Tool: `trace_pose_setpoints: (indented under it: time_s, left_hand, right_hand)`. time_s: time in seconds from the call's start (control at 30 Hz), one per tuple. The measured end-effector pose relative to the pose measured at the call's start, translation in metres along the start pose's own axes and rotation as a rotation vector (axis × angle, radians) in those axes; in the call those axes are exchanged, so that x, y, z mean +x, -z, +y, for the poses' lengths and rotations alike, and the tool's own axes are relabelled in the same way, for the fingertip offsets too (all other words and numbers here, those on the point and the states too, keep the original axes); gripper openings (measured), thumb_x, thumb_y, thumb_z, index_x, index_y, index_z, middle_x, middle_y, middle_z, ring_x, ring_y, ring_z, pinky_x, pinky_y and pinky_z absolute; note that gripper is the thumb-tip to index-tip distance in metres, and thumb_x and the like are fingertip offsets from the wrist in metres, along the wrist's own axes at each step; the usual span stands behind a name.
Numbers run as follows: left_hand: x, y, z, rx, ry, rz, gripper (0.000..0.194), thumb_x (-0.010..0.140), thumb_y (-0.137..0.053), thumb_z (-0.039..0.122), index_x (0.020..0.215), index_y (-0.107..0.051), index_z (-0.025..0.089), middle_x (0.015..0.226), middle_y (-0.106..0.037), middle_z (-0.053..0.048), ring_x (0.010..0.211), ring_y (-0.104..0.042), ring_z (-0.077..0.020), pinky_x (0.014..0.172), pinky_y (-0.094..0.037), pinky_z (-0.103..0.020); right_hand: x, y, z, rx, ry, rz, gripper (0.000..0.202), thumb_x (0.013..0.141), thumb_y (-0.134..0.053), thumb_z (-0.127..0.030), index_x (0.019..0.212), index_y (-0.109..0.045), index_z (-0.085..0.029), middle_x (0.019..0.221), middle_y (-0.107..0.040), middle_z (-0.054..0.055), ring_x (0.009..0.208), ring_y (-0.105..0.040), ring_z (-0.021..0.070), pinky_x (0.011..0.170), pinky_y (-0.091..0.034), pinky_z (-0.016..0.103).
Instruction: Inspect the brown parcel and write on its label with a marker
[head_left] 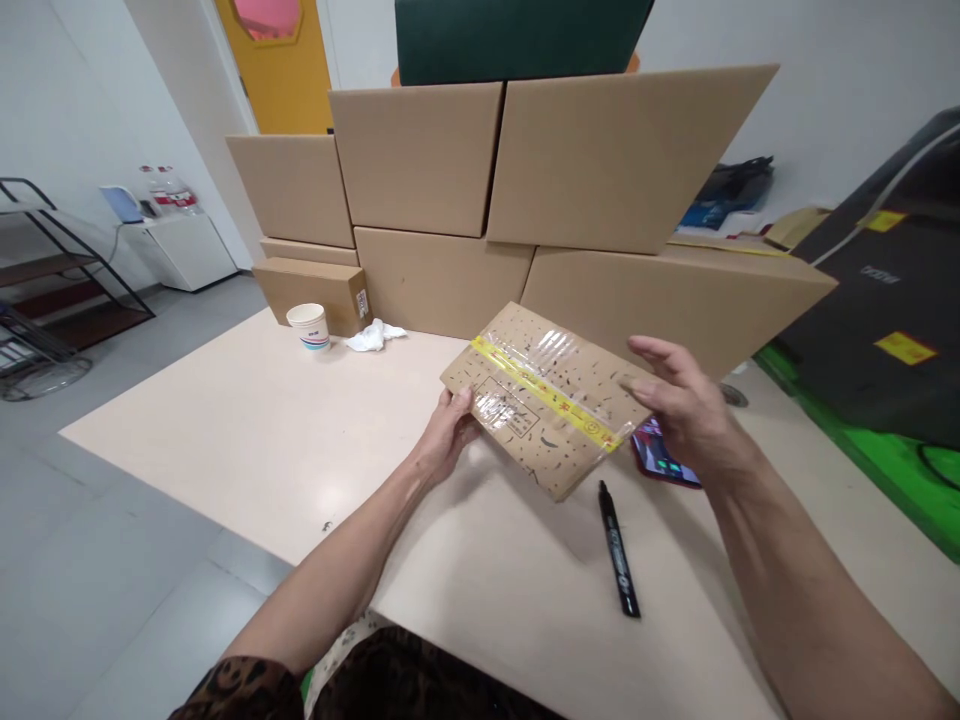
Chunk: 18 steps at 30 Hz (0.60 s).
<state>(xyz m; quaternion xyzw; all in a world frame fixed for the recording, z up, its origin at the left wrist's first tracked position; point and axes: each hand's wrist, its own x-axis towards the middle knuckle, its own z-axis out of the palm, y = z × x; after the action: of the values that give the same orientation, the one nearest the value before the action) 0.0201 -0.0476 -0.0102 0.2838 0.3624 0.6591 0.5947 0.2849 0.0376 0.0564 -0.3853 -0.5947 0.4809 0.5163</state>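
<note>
A small brown cardboard box (517, 345), printed with dark specks and bound by a strip of yellow tape, is tilted above the table. My left hand (451, 425) grips its left edge, thumb on the upper face and fingers underneath. At the opposite corner is my right hand (679, 400), one digit lying over the box's face and another stretched out past its far edge; its other fingers are partly hidden. A black marker pen (618, 555) rests on the table below the box. Partly covered by my right hand, a phone (660, 455) lies with its screen lit.
Large cardboard boxes (420, 160) are stacked along the table's (225, 430) far side, with a dark green box (517, 40) on top. A paper cup (309, 328) and crumpled tissue (375, 336) stand at the back left. A black case (885, 280) rises on the right.
</note>
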Motion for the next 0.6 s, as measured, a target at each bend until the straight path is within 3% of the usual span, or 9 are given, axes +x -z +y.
trace_pose_setpoints:
  time_s: [0.1,0.2,0.33,0.43,0.6]
  left_hand:
    - [0.002,0.001,0.009,-0.092,0.028,0.051,0.06,0.076,-0.085,0.054,0.122,-0.06,0.025,0.114,-0.071,-0.005,0.093,-0.07,-0.0204,0.089,-0.06,-0.042]
    - [0.003,0.003,0.016,-0.141,-0.025,0.107,0.057,0.076,-0.084,0.054,0.119,-0.061,0.024,0.106,-0.069,-0.004,0.086,-0.067,-0.0177,0.081,-0.06,-0.036]
    - [0.002,0.002,0.022,-0.049,-0.086,0.132,0.07,0.074,-0.082,0.062,0.129,-0.058,0.028,0.105,-0.066,-0.004,0.081,-0.063,-0.0167,0.067,-0.055,-0.028]
    - [0.002,0.002,0.022,0.06,-0.083,0.156,0.086,0.068,-0.088,0.059,0.14,-0.049,0.03,0.113,-0.066,-0.004,0.083,-0.062,-0.0162,0.066,-0.052,-0.026]
    - [0.005,0.005,0.018,0.091,-0.078,0.216,0.093,0.065,-0.091,0.047,0.144,-0.045,0.029,0.134,-0.061,-0.007,0.1,-0.063,-0.0191,0.067,-0.049,-0.022]
  right_hand:
    - [-0.003,-0.01,0.005,0.042,0.001,-0.091,0.064,0.063,-0.087,-0.045,0.123,-0.068,-0.035,0.126,-0.071,0.005,0.127,-0.06,0.0365,0.102,-0.052,0.052]
    - [-0.003,-0.016,0.009,0.045,0.011,-0.132,0.06,0.066,-0.085,-0.046,0.123,-0.069,-0.033,0.135,-0.068,0.004,0.135,-0.056,0.0335,0.11,-0.047,0.051]
    - [-0.003,-0.023,0.014,0.05,-0.121,-0.121,0.051,0.068,-0.086,-0.05,0.113,-0.074,-0.03,0.118,-0.076,0.004,0.11,-0.069,0.0272,0.094,-0.056,0.041]
    - [-0.001,-0.031,0.021,0.106,-0.201,-0.059,0.043,0.066,-0.087,-0.051,0.101,-0.078,-0.028,0.101,-0.079,0.003,0.092,-0.072,0.0229,0.079,-0.058,0.035]
    - [0.01,-0.033,0.046,0.241,-0.223,0.161,0.028,0.066,-0.085,-0.048,0.079,-0.076,-0.026,0.093,-0.079,0.003,0.097,-0.072,0.0244,0.091,-0.059,0.038]
